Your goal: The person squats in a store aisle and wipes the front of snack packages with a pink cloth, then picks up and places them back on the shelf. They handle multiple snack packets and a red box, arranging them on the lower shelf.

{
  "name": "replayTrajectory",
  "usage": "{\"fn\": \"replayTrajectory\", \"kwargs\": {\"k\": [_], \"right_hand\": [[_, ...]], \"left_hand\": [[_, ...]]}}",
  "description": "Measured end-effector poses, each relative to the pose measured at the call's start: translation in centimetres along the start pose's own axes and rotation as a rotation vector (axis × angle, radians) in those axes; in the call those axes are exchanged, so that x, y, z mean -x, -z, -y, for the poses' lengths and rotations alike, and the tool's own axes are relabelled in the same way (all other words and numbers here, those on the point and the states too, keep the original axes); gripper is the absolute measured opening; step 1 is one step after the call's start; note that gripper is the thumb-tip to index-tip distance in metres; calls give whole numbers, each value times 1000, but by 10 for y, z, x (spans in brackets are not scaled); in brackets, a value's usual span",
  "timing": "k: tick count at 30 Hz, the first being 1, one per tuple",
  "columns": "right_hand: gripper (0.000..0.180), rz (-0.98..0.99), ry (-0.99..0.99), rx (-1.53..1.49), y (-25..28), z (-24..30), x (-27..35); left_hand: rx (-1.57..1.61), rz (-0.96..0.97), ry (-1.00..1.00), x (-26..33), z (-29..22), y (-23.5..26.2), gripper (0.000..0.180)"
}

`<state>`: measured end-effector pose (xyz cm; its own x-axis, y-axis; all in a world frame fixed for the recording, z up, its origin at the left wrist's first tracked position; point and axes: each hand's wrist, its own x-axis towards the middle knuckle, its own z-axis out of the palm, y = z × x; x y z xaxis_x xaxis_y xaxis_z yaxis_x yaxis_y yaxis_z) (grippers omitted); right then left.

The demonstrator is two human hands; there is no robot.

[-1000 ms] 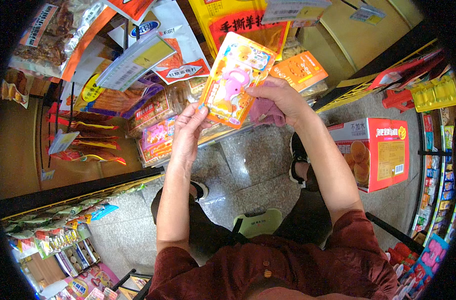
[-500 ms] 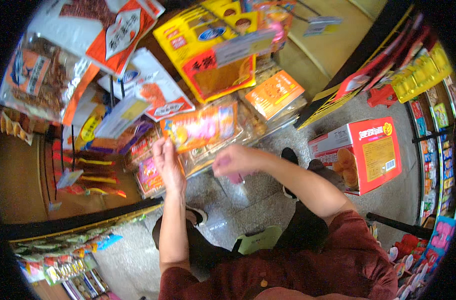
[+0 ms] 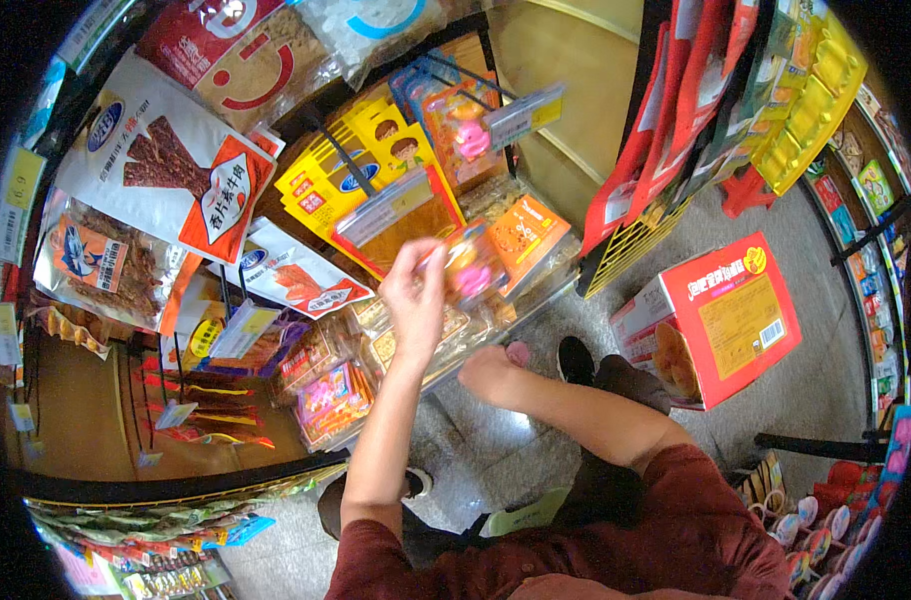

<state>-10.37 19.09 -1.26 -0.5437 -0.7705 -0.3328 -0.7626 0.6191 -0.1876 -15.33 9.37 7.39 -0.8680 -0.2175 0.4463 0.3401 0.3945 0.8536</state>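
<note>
My left hand [image 3: 414, 300] is closed on the edge of a small orange packet [image 3: 475, 266] with a pink and yellow picture, holding it up in front of the shelf. The packet is blurred. Behind it hang yellow snack bags [image 3: 371, 175] on a hook, and a packet with an orange label [image 3: 533, 232] lies to its right. Below and to the right, my right hand [image 3: 490, 376] is curled shut. A small pink thing [image 3: 519, 352] sticks out of its far side; its kind cannot be made out. Clear-wrapped packs [image 3: 391, 345] fill the shelf bottom under my left wrist.
Large white and red snack bags [image 3: 176, 160] hang at the far left. A red and white carton [image 3: 721, 320] stands on the floor to the right. Red packs [image 3: 666, 110] hang on a yellow wire rack. A pale green object [image 3: 526, 515] is below me.
My left hand has moved right and away from me, bringing the orange packet up towards the hanging yellow bags. My right hand has shifted right and slightly nearer. The view has turned somewhat.
</note>
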Motion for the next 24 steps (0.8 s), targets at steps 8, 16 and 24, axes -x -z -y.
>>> {"fn": "replayTrajectory", "kwargs": {"k": [8,16,24], "right_hand": [[17,78,160,15,-3,15,1],[19,7,112,-26,0,11,-1],[25,112,49,-80,14,8,0]], "left_hand": [[154,28,-172,-80,-46,-87,5],[248,-84,-387,-103,-51,-101,15],[399,-53,-304,-110,-38,-106,13]]}}
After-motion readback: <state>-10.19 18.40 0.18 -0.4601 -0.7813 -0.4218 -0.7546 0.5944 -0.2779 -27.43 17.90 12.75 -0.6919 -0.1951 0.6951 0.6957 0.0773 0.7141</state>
